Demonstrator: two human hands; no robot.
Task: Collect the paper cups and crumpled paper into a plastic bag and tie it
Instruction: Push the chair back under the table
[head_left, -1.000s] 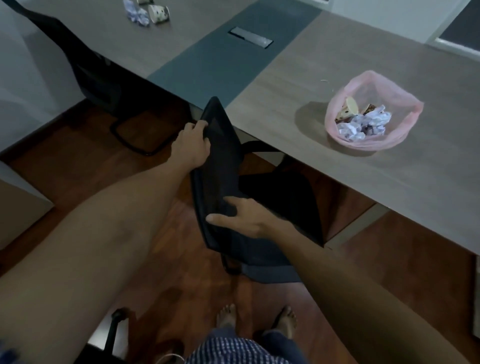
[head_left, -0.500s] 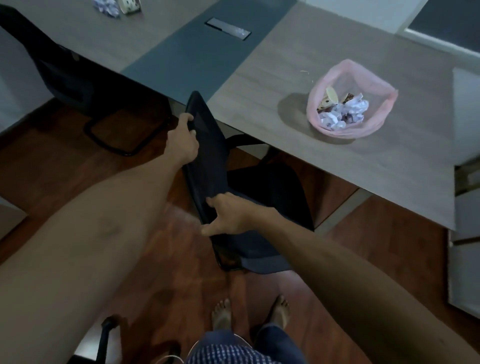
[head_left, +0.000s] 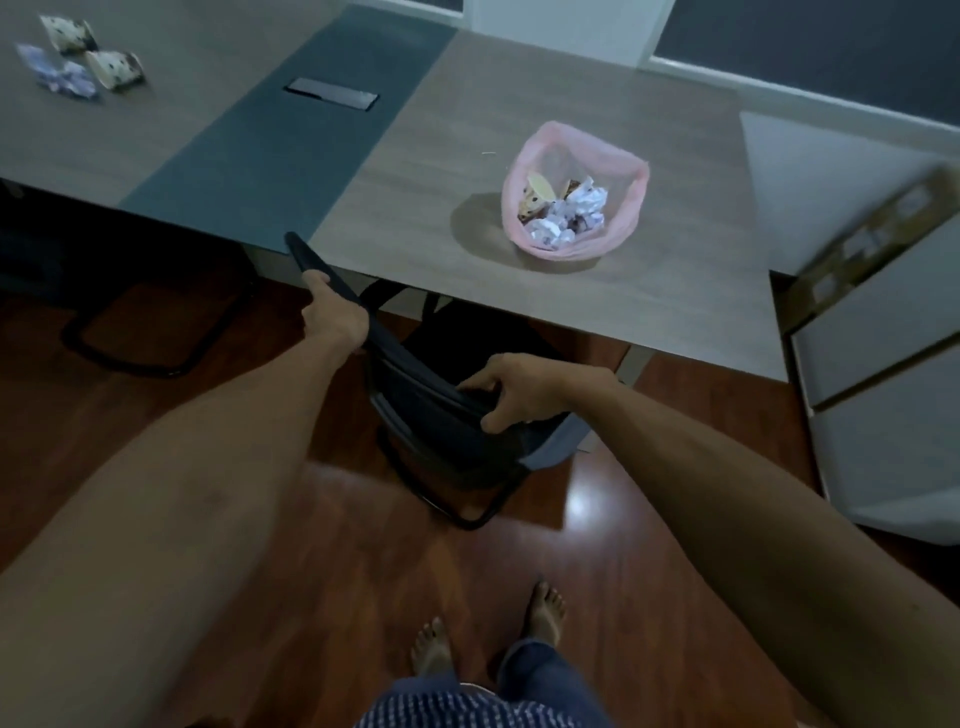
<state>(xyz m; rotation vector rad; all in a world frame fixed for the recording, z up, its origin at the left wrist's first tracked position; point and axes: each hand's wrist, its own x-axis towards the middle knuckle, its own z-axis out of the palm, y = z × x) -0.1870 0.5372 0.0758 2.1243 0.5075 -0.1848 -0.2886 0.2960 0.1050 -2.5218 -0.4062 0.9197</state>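
Both hands are on the black chair (head_left: 415, 395) pushed in at the near edge of the worktop (head_left: 519, 291). The left hand (head_left: 335, 319) is wrapped round the top rim of the chair back, fingers curled over it, while the right hand (head_left: 511, 389) grips the same rim lower and toward 3 o'clock of the left, fingers hooked over the edge and thumb underneath. The chair's seat sits beneath the worktop and its dark tube frame rests on the reddish wooden floor (head_left: 337, 571). At about 1 o'clock from the hands, well apart from them, the pink plastic bag (head_left: 631, 208) stands open on the worktop; inside it lie balls of crumpled paper (head_left: 571, 213) and a spotted paper cup (head_left: 535, 195) tipped on its side at the 9 o'clock side of the bag. Far off at 10 o'clock, near the worktop's far left corner, two more paper cups (head_left: 111, 67) lie on their sides with another wad of crumpled paper just beside them. A dark grey strip (head_left: 291, 140) runs across the worktop between these two groups, with a black cable hatch (head_left: 332, 94) set in it. A pale drawer cabinet (head_left: 883, 364) stands at 3 o'clock, and the person's bare feet (head_left: 545, 613) show at 6 o'clock.
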